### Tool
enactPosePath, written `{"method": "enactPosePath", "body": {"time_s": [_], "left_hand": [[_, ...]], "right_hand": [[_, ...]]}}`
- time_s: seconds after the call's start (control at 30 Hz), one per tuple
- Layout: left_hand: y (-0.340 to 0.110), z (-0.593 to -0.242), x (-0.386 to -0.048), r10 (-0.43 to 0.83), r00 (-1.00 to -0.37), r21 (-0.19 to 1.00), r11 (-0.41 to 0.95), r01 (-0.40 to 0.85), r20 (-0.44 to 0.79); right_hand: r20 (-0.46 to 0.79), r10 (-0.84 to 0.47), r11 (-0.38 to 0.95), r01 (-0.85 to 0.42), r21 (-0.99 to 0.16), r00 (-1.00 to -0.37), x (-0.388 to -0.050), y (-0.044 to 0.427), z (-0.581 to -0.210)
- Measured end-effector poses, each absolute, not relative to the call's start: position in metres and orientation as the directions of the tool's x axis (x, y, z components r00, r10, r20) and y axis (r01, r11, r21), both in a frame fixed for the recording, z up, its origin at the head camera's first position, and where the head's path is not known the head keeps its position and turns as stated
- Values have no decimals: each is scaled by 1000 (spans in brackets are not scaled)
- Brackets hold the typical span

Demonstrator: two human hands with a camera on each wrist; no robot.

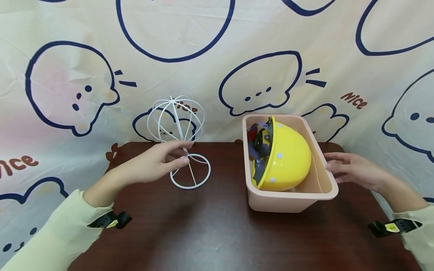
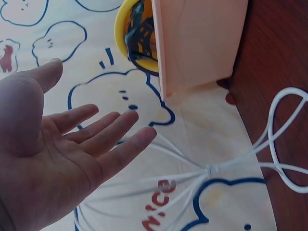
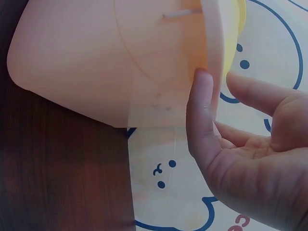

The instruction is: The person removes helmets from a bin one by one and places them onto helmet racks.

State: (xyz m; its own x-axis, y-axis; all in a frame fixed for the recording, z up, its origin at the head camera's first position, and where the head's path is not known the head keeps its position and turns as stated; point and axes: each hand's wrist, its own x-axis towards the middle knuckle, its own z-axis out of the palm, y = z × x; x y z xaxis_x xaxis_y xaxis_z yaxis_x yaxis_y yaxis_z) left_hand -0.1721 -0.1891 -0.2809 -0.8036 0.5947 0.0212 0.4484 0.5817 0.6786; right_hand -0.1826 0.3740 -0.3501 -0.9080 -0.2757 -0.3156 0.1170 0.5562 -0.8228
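A white wire hat stand (image 1: 188,148), with a balloon-shaped top and a ring base, stands on the left part of the table. My left hand (image 1: 162,162) hovers beside its stem, fingers spread loosely around nothing; the left wrist view shows the palm (image 2: 62,163) bare. On the right is a pale pink plastic bin (image 1: 281,201) holding a yellow safety helmet (image 1: 293,154), tipped on its side with its grey inner straps (image 1: 259,154) facing left. My right hand (image 1: 356,169) is at the bin's right rim, relaxed fingertips touching or nearly touching its outer edge.
The dark brown table (image 1: 217,241) reaches back to a cream cloth (image 1: 203,79) printed with cartoon outlines, which hangs behind and at both sides. A thin pale stick or cord (image 3: 180,13) shows through the bin wall.
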Motion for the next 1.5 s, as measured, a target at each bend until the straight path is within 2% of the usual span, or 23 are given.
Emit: {"method": "enactPosePath", "body": {"time_s": [0.37, 0.8, 1.17, 1.5], "left_hand": [[-145, -282, -186, 664, -746, 731, 483, 482, 53], [-96, -280, -202, 661, -750, 771, 471, 429, 14], [-46, -277, -212, 607, -791, 853, 448, 268, -71], [-12, -282, -221, 590, -801, 897, 402, 183, -101]], "right_hand": [[-323, -292, 493, 148, -857, -900, -183, 372, -355], [-312, -296, 442, 160, -883, -903, -181, 372, -356], [-324, -285, 448, 173, -877, -902, -182, 370, -355], [-312, -289, 433, 167, -886, -905, -181, 372, -355]]}}
